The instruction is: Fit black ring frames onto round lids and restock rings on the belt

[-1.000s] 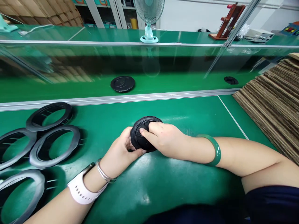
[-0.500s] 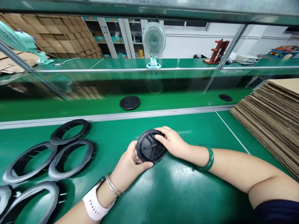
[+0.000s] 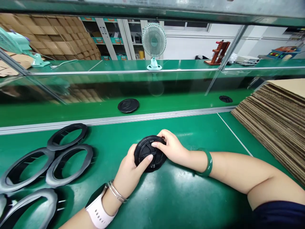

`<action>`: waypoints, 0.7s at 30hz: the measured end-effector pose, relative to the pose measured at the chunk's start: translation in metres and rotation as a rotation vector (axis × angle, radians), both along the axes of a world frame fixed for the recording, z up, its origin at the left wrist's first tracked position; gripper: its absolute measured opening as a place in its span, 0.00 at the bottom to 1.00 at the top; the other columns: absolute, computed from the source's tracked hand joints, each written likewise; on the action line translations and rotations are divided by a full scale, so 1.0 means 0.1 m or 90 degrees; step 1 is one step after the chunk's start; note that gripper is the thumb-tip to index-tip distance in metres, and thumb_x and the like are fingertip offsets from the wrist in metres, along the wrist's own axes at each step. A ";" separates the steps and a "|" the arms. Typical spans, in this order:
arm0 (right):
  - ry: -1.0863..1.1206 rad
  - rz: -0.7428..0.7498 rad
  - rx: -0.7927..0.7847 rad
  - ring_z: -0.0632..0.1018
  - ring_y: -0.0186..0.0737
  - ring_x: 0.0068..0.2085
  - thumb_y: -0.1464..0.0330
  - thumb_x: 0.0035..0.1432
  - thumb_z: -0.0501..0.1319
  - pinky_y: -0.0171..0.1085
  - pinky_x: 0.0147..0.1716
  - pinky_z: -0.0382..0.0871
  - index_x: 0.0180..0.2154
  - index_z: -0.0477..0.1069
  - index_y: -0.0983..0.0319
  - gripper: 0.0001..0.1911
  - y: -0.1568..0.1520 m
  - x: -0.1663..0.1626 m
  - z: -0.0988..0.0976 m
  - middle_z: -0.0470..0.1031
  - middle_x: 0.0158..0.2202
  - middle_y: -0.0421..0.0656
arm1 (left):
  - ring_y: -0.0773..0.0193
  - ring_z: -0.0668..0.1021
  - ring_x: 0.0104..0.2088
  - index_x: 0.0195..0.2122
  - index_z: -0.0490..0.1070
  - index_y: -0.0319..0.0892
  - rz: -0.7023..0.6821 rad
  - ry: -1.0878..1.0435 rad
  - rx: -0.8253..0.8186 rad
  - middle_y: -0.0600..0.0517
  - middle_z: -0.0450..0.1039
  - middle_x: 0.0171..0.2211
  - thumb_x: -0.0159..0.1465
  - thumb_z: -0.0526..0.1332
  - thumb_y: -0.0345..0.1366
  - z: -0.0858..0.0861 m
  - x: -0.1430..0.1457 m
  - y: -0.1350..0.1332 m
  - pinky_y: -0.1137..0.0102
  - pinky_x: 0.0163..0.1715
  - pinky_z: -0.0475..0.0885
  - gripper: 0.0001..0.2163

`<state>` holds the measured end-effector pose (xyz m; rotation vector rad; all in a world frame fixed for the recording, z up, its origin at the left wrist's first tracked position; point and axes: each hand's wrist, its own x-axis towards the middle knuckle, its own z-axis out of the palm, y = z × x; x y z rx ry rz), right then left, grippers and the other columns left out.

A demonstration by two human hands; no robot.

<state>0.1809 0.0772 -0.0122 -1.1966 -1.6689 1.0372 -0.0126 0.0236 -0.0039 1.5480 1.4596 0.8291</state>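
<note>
Between my two hands is a round black plastic cap (image 3: 149,159) with curved ribs on its face, tilted toward me just over the green bench. My left hand (image 3: 133,170) grips its left side, the thumb lying across the face and the fingers hidden behind. At the upper right edge my right hand (image 3: 170,148) pinches the rim, thumb on the face and fingertips curled over the far side. On the left of the bench lie several black rings, among them a near one (image 3: 70,165) and a farther one (image 3: 68,136).
Behind a metal rail (image 3: 107,121) lie a black disc (image 3: 128,105) and a smaller black piece (image 3: 225,99). A tall stack of cardboard sheets (image 3: 274,117) stands on the right. Beyond the clear panel are a mint fan (image 3: 154,41) and a red stand (image 3: 218,53).
My left thumb has moved from the cap's lower edge up onto its face. The cap has turned and tilted a little between my hands. The whole view has shifted slightly.
</note>
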 end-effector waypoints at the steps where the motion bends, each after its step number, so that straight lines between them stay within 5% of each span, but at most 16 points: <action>1: 0.028 0.026 -0.018 0.72 0.41 0.39 0.72 0.59 0.68 0.38 0.39 0.64 0.32 0.67 0.61 0.10 0.01 0.01 0.00 0.69 0.33 0.38 | 0.52 0.76 0.44 0.51 0.65 0.42 0.006 0.004 -0.004 0.48 0.75 0.44 0.63 0.61 0.57 0.00 0.00 0.00 0.58 0.46 0.71 0.25; 3: 0.118 0.140 -0.080 0.74 0.43 0.43 0.67 0.59 0.69 0.41 0.44 0.67 0.39 0.70 0.62 0.10 0.04 0.04 0.01 0.73 0.39 0.40 | 0.51 0.76 0.46 0.52 0.65 0.42 0.015 -0.002 -0.012 0.48 0.74 0.45 0.62 0.61 0.57 -0.01 -0.01 0.00 0.58 0.47 0.70 0.26; 5: 0.194 0.264 -0.152 0.75 0.46 0.49 0.65 0.55 0.72 0.43 0.50 0.68 0.47 0.69 0.62 0.21 0.06 0.07 0.03 0.74 0.46 0.42 | 0.51 0.76 0.47 0.52 0.65 0.42 0.018 -0.018 -0.021 0.47 0.74 0.46 0.62 0.61 0.56 -0.02 -0.02 0.00 0.57 0.48 0.70 0.26; 7: 0.200 0.299 -0.182 0.75 0.49 0.51 0.65 0.51 0.74 0.45 0.53 0.68 0.49 0.68 0.62 0.26 0.06 0.09 0.04 0.74 0.48 0.44 | 0.51 0.75 0.46 0.52 0.65 0.42 0.020 -0.035 -0.027 0.48 0.74 0.46 0.62 0.61 0.55 -0.03 -0.03 -0.01 0.58 0.48 0.70 0.25; 11: 0.118 0.198 -0.133 0.76 0.48 0.49 0.69 0.50 0.74 0.44 0.51 0.68 0.45 0.70 0.61 0.22 0.03 0.04 0.01 0.75 0.45 0.42 | 0.51 0.76 0.46 0.50 0.66 0.42 0.024 -0.041 -0.024 0.48 0.74 0.44 0.62 0.61 0.54 -0.03 -0.01 0.01 0.57 0.48 0.70 0.24; 16: 0.071 0.222 -0.138 0.77 0.48 0.46 0.67 0.48 0.76 0.42 0.47 0.71 0.43 0.72 0.63 0.22 0.26 0.06 0.03 0.76 0.43 0.42 | 0.51 0.79 0.42 0.56 0.60 0.41 0.030 -0.089 -0.053 0.44 0.75 0.45 0.63 0.61 0.58 0.01 0.02 0.02 0.60 0.39 0.75 0.29; 21: -0.194 -0.113 0.179 0.71 0.45 0.57 0.71 0.64 0.65 0.45 0.60 0.62 0.59 0.66 0.63 0.23 0.94 0.60 0.17 0.71 0.56 0.49 | 0.53 0.81 0.37 0.63 0.48 0.46 0.009 -0.196 -0.084 0.41 0.75 0.50 0.64 0.59 0.62 -0.03 0.00 0.02 0.64 0.29 0.76 0.36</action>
